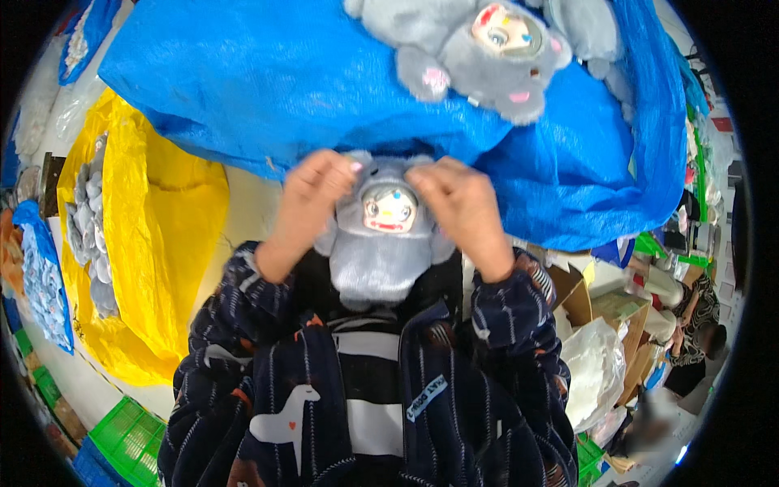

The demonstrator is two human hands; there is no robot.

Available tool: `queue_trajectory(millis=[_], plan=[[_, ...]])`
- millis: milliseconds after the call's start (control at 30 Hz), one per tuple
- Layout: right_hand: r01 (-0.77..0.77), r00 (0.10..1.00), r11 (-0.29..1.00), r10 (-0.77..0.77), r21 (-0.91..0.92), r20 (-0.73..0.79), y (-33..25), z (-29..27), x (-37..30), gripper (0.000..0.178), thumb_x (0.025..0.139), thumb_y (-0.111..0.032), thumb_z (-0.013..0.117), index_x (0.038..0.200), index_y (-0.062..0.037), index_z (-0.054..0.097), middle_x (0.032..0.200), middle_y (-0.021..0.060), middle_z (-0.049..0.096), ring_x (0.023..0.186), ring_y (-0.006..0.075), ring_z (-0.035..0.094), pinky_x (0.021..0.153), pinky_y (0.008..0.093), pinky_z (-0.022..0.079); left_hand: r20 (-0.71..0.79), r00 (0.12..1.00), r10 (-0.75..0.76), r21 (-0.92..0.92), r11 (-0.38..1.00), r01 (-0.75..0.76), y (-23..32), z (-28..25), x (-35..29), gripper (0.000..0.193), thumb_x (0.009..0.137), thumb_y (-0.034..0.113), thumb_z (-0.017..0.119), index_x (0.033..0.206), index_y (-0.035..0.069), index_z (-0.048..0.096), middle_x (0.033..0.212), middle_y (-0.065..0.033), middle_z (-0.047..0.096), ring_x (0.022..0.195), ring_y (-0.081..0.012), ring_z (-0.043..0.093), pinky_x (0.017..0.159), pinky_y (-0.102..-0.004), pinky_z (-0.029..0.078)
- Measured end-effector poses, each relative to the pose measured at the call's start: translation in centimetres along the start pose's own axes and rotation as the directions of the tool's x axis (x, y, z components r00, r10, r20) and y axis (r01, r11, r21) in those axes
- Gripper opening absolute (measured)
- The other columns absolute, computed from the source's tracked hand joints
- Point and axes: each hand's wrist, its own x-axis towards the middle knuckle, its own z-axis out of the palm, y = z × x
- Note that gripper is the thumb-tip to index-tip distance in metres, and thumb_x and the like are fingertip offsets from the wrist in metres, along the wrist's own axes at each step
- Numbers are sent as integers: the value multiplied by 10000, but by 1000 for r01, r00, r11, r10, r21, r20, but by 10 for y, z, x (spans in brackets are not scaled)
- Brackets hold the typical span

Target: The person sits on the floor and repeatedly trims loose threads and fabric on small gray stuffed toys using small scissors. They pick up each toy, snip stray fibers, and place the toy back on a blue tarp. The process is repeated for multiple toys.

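A grey plush doll (381,264) with a printed doll face in its furry hood is upright in front of my body. My left hand (312,199) has its fingers closed at the top of the doll's head on the left, around the ear there. On the other side, my right hand (462,207) pinches the right ear area with thumb and fingers. Both hands look slightly blurred, and they mostly hide the ears. Beyond them, another grey plush doll (499,69) with pink paw and ear patches lies on a large blue woven sack (268,73).
To the left stands an open yellow sack (166,243) holding grey plush pieces (89,219). A green plastic crate (130,438) is at the lower left. Cardboard boxes (621,308) and a clear plastic bag (596,369) are on the right. Another person (698,325) is at the far right.
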Motion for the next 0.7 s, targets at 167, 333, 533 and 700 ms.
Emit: queue_trajectory(millis=[167, 333, 533, 700], plan=[[-455, 881, 792, 467, 407, 76, 3, -17, -78, 313, 789, -241, 732, 905, 41, 660, 758, 40, 643, 695, 85, 549, 615, 266, 461, 198, 938, -284, -38, 954, 297, 3, -74, -50, 543, 997, 373, 311, 630, 44, 538, 669, -65, 585, 613, -112, 534, 603, -261, 429], [-583, 809, 741, 496, 334, 314, -26, 20, -136, 369, 803, -305, 719, 898, 46, 658, 712, 124, 654, 675, 124, 583, 629, 295, 478, 279, 716, -640, 166, 767, 620, 16, -34, -109, 427, 933, 296, 554, 1228, -8, 494, 945, -65, 641, 733, -124, 629, 607, -234, 509], [-446, 876, 673, 465, 590, 132, -30, 52, -123, 349, 823, -199, 674, 1021, 77, 592, 796, 147, 655, 699, 120, 584, 638, 295, 479, 317, 769, -555, -241, 738, 631, -35, -1, -95, 366, 923, 271, 574, 1174, 12, 508, 991, -52, 617, 791, -129, 616, 623, -248, 518], [-261, 950, 801, 313, 538, -5, -43, 44, -128, 263, 791, -138, 673, 973, 20, 569, 785, 121, 633, 703, 112, 584, 626, 289, 474, 521, 720, -459, -506, 514, 693, -33, 4, -92, 423, 958, 290, 491, 1296, 44, 430, 1161, -98, 591, 1030, -202, 593, 830, -355, 518]])
